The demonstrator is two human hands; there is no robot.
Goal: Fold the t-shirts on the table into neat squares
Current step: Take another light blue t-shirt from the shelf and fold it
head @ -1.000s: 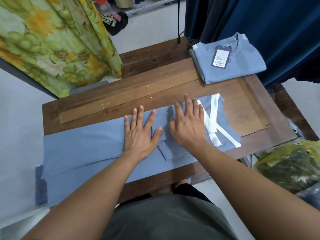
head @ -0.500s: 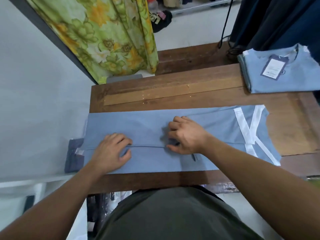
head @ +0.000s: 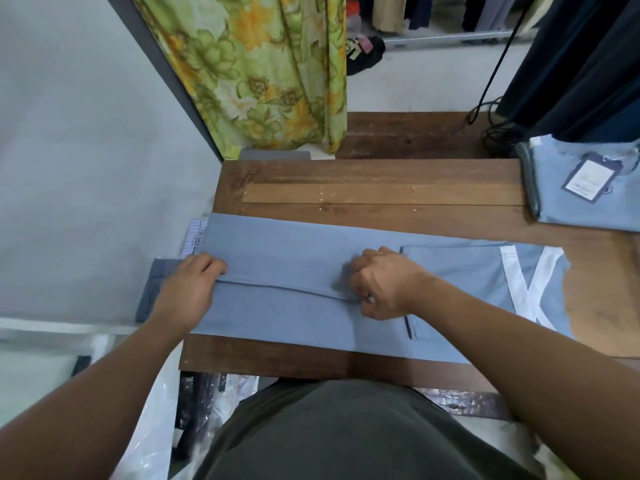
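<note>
Both left hand (head: 188,289) and right hand (head: 384,284) pinch a fold of the t-shirt (head: 294,251) on the bench (head: 381,174), fingers curled.

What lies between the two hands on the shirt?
In the head view, only the folded edge of the blue t-shirt runs between left hand and right hand.

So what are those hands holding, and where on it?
Both grip the shirt by its folded-over edge: the left hand near its left end, the right hand about mid-length.
</note>
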